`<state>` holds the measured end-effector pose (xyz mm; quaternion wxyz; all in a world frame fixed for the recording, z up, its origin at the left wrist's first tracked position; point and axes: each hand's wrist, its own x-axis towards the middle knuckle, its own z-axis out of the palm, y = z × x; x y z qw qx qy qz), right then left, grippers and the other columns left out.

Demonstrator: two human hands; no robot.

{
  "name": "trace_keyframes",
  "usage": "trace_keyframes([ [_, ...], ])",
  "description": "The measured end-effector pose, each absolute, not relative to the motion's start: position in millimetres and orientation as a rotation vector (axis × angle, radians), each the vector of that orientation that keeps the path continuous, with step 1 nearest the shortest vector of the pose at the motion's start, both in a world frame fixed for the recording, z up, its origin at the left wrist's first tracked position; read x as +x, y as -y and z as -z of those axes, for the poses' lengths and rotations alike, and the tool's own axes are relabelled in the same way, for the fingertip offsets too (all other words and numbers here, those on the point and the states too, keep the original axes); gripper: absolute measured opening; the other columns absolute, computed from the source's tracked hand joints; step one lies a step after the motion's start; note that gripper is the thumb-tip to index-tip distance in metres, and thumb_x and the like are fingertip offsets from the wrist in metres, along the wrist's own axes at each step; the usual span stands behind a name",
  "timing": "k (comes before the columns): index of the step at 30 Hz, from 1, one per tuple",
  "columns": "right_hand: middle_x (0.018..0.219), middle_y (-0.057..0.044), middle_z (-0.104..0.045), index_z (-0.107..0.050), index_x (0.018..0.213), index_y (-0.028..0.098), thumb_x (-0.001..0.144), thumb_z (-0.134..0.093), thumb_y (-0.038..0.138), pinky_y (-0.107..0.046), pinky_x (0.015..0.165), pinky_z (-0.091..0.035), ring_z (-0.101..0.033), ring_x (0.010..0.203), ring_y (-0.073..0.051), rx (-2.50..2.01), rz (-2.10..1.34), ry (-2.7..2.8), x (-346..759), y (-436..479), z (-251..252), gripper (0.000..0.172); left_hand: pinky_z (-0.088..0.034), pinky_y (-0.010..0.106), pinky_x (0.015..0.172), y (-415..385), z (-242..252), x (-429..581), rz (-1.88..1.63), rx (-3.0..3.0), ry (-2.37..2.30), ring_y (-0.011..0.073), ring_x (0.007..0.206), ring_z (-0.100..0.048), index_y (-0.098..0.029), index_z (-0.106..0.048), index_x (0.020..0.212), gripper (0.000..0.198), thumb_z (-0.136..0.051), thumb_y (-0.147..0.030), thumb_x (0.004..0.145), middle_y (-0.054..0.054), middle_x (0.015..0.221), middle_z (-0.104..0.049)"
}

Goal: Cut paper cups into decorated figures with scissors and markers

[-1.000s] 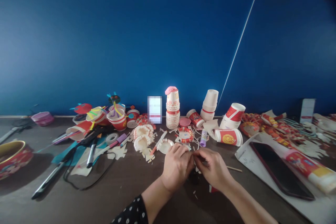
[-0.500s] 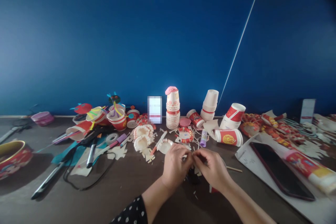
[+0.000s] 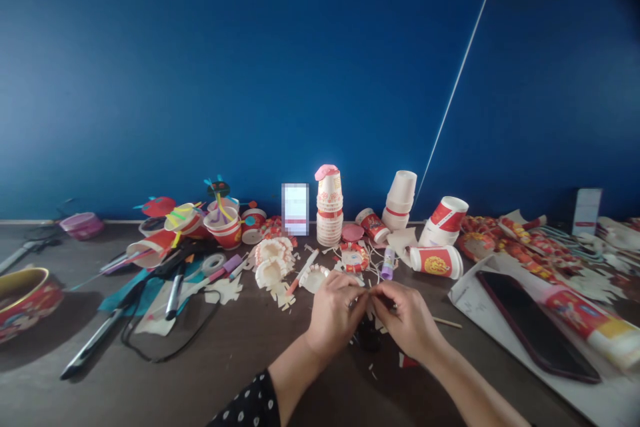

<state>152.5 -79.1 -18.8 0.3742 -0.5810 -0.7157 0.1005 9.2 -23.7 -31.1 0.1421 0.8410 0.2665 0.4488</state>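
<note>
While a blue panel (image 3: 250, 80) fills the background, the dark table (image 3: 175, 393) below it carries the clutter and both forearms, which the bottom edge crops. On the right, a white sheet (image 3: 470, 288) lies under a dark phone (image 3: 535, 323); the sheet runs out of view.

The left hand (image 3: 336, 312) and the right hand (image 3: 406, 320) meet above the table, fingers curled, each thumb drawn in towards its forefinger, with barely a gap between the two sets of fingertips. Neither hand is spread. Whether something is pinched there I cannot tell: the fingertips screen the spot, and anything between them is too small to make out.

Beyond the hands stands a stack of paper cups (image 3: 329, 217). Nearest beneath the fingertips, a black object (image 3: 368, 337) rests on the table, partly covered by the hands and too dark to identify. A white scalloped piece (image 3: 311, 280) lies just behind the left hand, which hides part of it. A thin stick (image 3: 447, 323) pokes out from behind the right hand, its other end out of sight. Beside the right wrist sits a small red piece (image 3: 407, 361), partly hidden, and tiny pale scraps (image 3: 371, 369) lie nearer the viewer.
</note>
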Motion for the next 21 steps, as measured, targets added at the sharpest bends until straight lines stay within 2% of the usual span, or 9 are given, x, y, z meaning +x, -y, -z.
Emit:
trace_keyframes([
  [6,0.067,-0.001,-0.059,-0.058,0.073,0.018,0.079,-0.045,0.015,-0.022,0.056,-0.038,-0.054,0.061,-0.014,-1.492,-0.191,1.903,154.7,78.2,18.6,0.015,-0.037,0.027,0.063,23.2,28.6,8.3,-1.275,2.589,-0.725,0.0132,0.065,-0.046,-0.016,-0.06,0.064,0.026,-0.043,-0.02,0.082,0.003,0.063,-0.055],
  [15,0.068,-0.001,-0.06,-0.059,0.073,0.018,0.079,-0.045,0.012,-0.023,0.058,-0.039,-0.055,0.064,-0.014,-1.425,-0.214,1.921,152.3,78.8,16.3,0.016,-0.037,0.026,0.058,26.8,30.5,10.7,-1.357,2.539,-0.716,0.0135,0.063,-0.045,-0.015,-0.059,0.064,0.017,-0.047,-0.014,0.076,0.003,0.062,-0.052],
  [21,0.068,-0.002,-0.062,-0.061,0.075,0.019,0.08,-0.045,0.016,-0.024,0.057,-0.04,-0.056,0.062,-0.015,-1.427,-0.256,1.863,149.2,80.8,16.8,0.017,-0.038,0.027,0.06,29.4,28.9,11.5,-1.361,2.551,-0.745,0.0141,0.064,-0.044,-0.015,-0.056,0.061,0.02,-0.044,-0.013,0.076,0.004,0.062,-0.051],
])
